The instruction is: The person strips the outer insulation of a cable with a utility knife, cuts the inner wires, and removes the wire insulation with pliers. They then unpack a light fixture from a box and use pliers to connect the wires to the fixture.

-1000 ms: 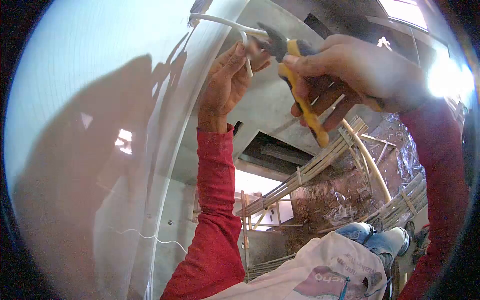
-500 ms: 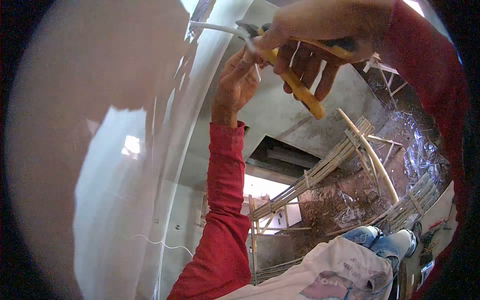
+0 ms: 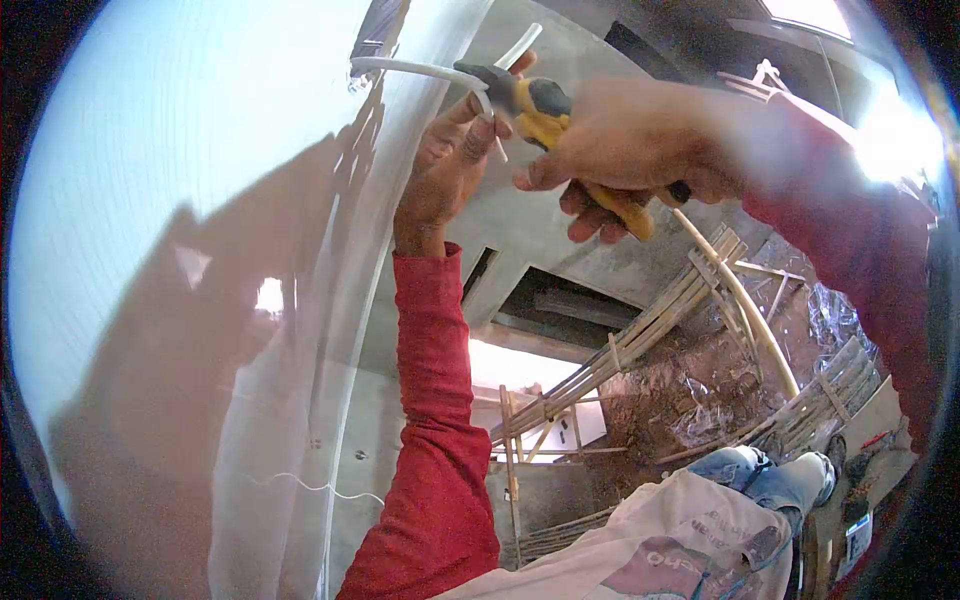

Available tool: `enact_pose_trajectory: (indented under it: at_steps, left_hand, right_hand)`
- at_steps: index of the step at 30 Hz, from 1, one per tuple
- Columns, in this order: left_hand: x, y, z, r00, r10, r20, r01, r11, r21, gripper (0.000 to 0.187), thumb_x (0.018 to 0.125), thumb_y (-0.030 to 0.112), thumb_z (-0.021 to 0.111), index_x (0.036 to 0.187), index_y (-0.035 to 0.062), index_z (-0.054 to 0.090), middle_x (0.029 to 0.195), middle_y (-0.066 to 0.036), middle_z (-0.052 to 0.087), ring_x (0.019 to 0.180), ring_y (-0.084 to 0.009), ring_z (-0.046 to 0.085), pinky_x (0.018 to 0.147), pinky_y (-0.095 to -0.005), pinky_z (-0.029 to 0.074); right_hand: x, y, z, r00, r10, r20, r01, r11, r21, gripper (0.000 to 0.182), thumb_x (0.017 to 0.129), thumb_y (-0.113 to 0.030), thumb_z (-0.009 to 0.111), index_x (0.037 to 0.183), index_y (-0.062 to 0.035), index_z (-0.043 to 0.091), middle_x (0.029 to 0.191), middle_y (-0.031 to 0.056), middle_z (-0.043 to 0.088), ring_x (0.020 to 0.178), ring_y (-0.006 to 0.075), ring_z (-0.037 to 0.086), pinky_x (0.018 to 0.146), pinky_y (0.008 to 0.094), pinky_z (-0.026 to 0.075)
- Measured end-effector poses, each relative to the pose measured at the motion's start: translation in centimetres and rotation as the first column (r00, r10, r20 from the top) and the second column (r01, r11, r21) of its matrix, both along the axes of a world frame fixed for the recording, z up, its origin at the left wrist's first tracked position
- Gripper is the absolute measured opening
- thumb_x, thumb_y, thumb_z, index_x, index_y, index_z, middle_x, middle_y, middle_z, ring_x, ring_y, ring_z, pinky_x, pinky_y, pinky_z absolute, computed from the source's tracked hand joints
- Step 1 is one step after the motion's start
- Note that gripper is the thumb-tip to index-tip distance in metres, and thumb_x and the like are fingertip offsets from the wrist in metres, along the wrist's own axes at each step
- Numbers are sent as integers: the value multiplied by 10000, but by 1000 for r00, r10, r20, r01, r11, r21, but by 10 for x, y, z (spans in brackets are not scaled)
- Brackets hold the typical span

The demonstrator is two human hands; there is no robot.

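A white cable comes out of an opening in the glossy ceiling panel and bends downward near my fingers. My left hand is closed on the cable by its bend, with a short end hanging below the fingertips. My right hand grips yellow-and-black pliers, their dark jaws right at the bend, overlapping the cable in this view. Another white length sticks up beyond the jaws, past my left fingertips. Part of the pliers' handles is hidden by my right hand.
A glossy white panel fills the left side, with a thin white wire hanging lower down. Below are bamboo-pole scaffolding, a dirt floor with plastic sheeting, and a grey wall with a dark rectangular opening.
My right hand has turned and shifted slightly down, bringing the pliers' jaws to the bend. A white length now shows sticking up behind them. The view has shifted a little.
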State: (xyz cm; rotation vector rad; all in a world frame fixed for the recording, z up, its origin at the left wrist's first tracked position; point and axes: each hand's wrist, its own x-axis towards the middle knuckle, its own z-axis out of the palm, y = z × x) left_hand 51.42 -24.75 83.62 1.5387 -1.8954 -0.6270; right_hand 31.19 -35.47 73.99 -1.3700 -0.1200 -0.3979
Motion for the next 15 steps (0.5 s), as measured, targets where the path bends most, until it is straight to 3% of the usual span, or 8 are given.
enact_pose_trajectory:
  at_steps: [5,7,8,10,12,13,14,15]
  left_hand:
    - [-4,1,2,997,47,63,-47,999,0,296,1013,331,587,1101,52,629,1556,-104,420,1427,-218,345,1170,-391,230]
    - [-8,1,1,995,48,93,-48,999,-4,288,1016,330,582,1091,56,630,1557,-107,419,1446,-223,326,1182,-396,212]
    - [-9,3,0,994,55,94,-54,998,-18,284,1020,335,576,1071,60,628,1533,-101,447,1397,-211,370,1165,-381,231]
    - [-8,6,-1,994,60,91,-58,998,-24,283,1024,339,571,1052,64,627,1510,-96,474,1348,-199,413,1148,-367,249]
    - [-7,12,1,946,262,190,-254,965,-69,283,1035,360,549,998,86,611,1351,-60,585,1145,-154,497,1035,-325,344]
    - [-7,13,0,946,265,187,-257,964,-63,283,1035,360,549,998,86,611,1351,-60,585,1145,-154,497,1035,-325,344]
    - [-11,14,1,933,238,269,-226,971,-74,290,1042,370,533,982,94,598,1248,-38,604,1062,-136,493,968,-308,366]
    - [-16,12,3,913,203,354,-184,979,-86,298,1049,379,517,965,101,585,1145,-16,624,979,-118,488,901,-291,389]
  right_hand:
    - [11,0,-1,983,-174,-61,164,976,-141,364,900,-313,715,926,44,650,767,147,658,663,215,719,455,362,535]
    - [10,1,1,932,-357,-66,325,902,-284,297,878,-242,691,860,54,669,727,212,669,685,279,733,552,413,572]
    - [19,-1,-7,933,-354,-70,322,904,-282,297,878,-242,691,860,54,669,727,212,669,685,279,733,552,413,572]
    - [48,-12,-26,650,-632,423,744,416,-522,265,839,-190,651,804,71,674,717,267,663,698,360,717,647,454,570]
    - [37,-27,-14,684,-643,343,688,413,-597,265,820,-180,632,790,80,671,749,281,663,717,389,703,676,475,559]
    - [33,-35,-8,713,-650,264,622,413,-665,266,802,-170,613,776,89,667,781,295,663,736,418,689,706,496,547]
    - [36,-47,-8,636,-715,290,655,302,-693,286,856,-235,629,831,44,687,777,257,675,725,387,683,686,477,545]
    - [20,-47,0,635,-716,290,655,301,-693,286,856,-235,629,831,44,687,777,257,675,725,387,683,686,477,545]
